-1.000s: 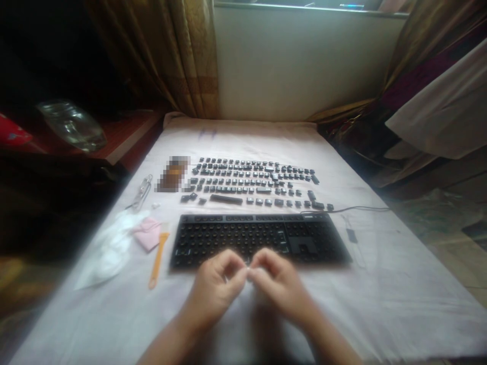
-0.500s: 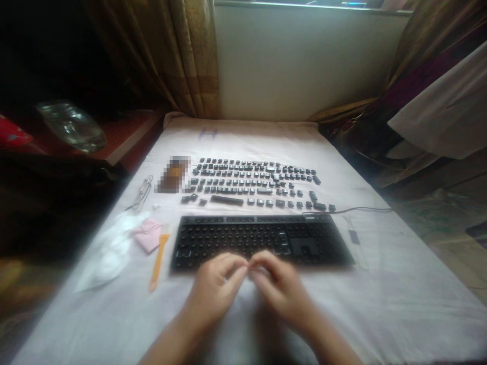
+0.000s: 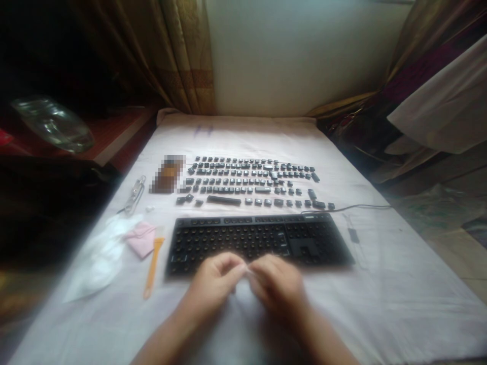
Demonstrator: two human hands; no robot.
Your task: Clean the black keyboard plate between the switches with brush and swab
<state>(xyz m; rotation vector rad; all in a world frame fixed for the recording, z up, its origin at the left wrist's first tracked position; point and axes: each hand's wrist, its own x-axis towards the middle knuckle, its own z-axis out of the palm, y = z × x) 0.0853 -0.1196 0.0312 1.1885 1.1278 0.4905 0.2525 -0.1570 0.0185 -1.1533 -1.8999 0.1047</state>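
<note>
My left hand (image 3: 216, 276) and my right hand (image 3: 276, 281) meet fingertip to fingertip over the front edge of a black keyboard (image 3: 232, 234) whose keycaps are off. Both are closed in a pinch. A small pale bit seems to show between the fingertips, too small and blurred to name. Beyond the keyboard lie rows of loose black keycaps (image 3: 238, 181), among them a long space bar (image 3: 223, 200). An orange brush (image 3: 152, 266) rests left of the keyboard, beside a folded pink cloth (image 3: 141, 240).
White crumpled tissue (image 3: 102, 258) lies at the left, with a metal tool (image 3: 136, 195) and a pixelated item (image 3: 167, 174) behind it. A wire puller (image 3: 353, 235) sits right of the keyboard. The keyboard's cable (image 3: 365, 207) runs right. A glass jar (image 3: 53, 124) stands far left.
The view has tilted and shifted slightly. My fingertips stay together, and the fingers of my right hand have curled in more. The things on the cloth keep their places.
</note>
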